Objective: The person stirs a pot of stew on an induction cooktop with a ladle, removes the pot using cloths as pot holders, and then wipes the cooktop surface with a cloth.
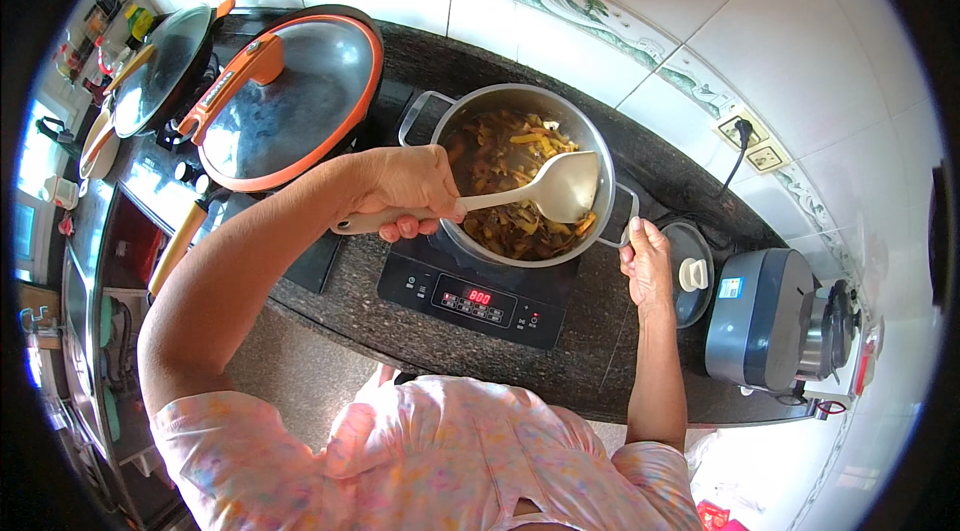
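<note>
My left hand (416,190) is closed around the beige handle of a cooking turner (568,187). The turner's broad pale blade lies over the food, near the right inner wall of a two-handled metal pot (525,91). Inside the pot are dark brown and yellow cut pieces of food (510,148), glossy and wet. My right hand (646,261) grips the pot's right loop handle (628,212), thumb on top. The pot stands on a black induction cooker (472,306) with a lit red display. My left hand and the turner cover part of the pot's left side.
Left of the pot stands a large pan with an orange-rimmed glass lid (300,103). Another lidded pan (169,70) is beyond it. On the right are a glass lid (684,306), a grey-blue appliance (757,317) and a plugged-in cord (739,148) at a wall socket.
</note>
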Demonstrator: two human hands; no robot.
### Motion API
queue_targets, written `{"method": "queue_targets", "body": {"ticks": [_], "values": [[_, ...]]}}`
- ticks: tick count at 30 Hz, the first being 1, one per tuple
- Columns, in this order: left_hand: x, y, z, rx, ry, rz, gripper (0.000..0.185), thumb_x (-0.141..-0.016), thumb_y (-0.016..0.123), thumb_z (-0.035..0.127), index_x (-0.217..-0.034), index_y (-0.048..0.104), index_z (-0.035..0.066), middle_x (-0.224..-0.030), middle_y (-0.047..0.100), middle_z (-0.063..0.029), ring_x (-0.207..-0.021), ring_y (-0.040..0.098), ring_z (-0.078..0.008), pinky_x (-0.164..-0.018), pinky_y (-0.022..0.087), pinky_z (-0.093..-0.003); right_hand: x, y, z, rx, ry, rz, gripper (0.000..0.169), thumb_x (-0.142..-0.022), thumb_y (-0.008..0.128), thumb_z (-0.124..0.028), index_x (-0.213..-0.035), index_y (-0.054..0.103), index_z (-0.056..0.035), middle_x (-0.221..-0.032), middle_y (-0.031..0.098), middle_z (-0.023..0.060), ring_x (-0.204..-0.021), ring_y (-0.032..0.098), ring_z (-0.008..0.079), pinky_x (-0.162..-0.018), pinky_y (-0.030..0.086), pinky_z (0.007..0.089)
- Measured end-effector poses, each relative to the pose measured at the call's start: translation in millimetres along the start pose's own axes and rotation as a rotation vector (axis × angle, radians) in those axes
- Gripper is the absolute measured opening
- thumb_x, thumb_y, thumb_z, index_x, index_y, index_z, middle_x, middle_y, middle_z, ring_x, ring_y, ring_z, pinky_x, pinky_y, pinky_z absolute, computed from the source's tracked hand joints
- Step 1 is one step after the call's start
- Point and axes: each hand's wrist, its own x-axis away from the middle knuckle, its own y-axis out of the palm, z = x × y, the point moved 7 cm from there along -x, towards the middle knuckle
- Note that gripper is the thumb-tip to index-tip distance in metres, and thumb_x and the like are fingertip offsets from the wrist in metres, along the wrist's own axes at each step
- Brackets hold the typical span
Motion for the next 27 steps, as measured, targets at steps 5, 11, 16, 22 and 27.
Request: {"method": "queue_targets", "body": {"ticks": [5, 11, 16, 22, 27], "values": [[10, 4, 11, -0.196, -0.003, 0.131, 0.018, -0.080, 0.054, 0.013, -0.075, 0.060, -0.004, -0.048, 0.047, -0.0026, -0.033, 0.040, -0.0062, -0.029, 0.032, -0.0204, -1, -1, 1, 0.009, 0.015, 0.001, 0.027, -0.085, 0.053, -0.034, -0.072, 0.052, -0.0111, -0.053, 0.041, -0.0055, -0.042, 0.034, 0.0014, -0.036, 0.022, 0.0150], [69, -29, 45, -0.625, 0.101, 0.476, 0.014, -0.075, 0.058, 0.011, -0.076, 0.064, -0.002, -0.048, 0.052, -0.0037, -0.036, 0.044, -0.0093, -0.034, 0.035, -0.0230, -1, 1, -1, 0.021, -0.045, -0.017, 0.028, -0.086, 0.051, -0.034, -0.071, 0.051, -0.0101, -0.053, 0.040, -0.0040, -0.042, 0.033, 0.0019, -0.034, 0.020, 0.0154], [112, -20, 84, -1.221, 0.083, 0.644, 0.013, -0.070, 0.062, 0.013, -0.080, 0.067, 0.006, -0.059, 0.059, -0.0083, -0.052, 0.056, -0.0166, -0.054, 0.045, -0.0294, -1, -2, 2, -0.008, -0.038, -0.016, 0.030, -0.086, 0.051, -0.034, -0.072, 0.052, -0.0076, -0.053, 0.041, -0.0031, -0.042, 0.034, 0.0028, -0.034, 0.021, 0.0157], [125, 36, 109, -1.644, 0.049, 0.604, 0.011, -0.063, 0.057, 0.005, -0.070, 0.065, 0.004, -0.068, 0.061, -0.0135, -0.070, 0.062, -0.0271, -0.065, 0.050, -0.0386, -3, 4, -7, -0.022, -0.089, -0.001, 0.024, -0.087, 0.049, -0.026, -0.073, 0.052, -0.0058, -0.060, 0.047, 0.0001, -0.046, 0.038, 0.0037, -0.037, 0.026, 0.0159], [89, 65, 86, -1.539, 0.072, 0.496, 0.013, -0.068, 0.054, 0.005, -0.075, 0.064, 0.003, -0.072, 0.062, -0.0144, -0.068, 0.063, -0.0281, -0.063, 0.051, -0.0386, -6, 5, -9, -0.021, -0.145, -0.050, 0.021, -0.087, 0.047, -0.021, -0.074, 0.051, -0.0046, -0.060, 0.049, 0.0022, -0.047, 0.039, 0.0048, -0.037, 0.027, 0.0171]]}}
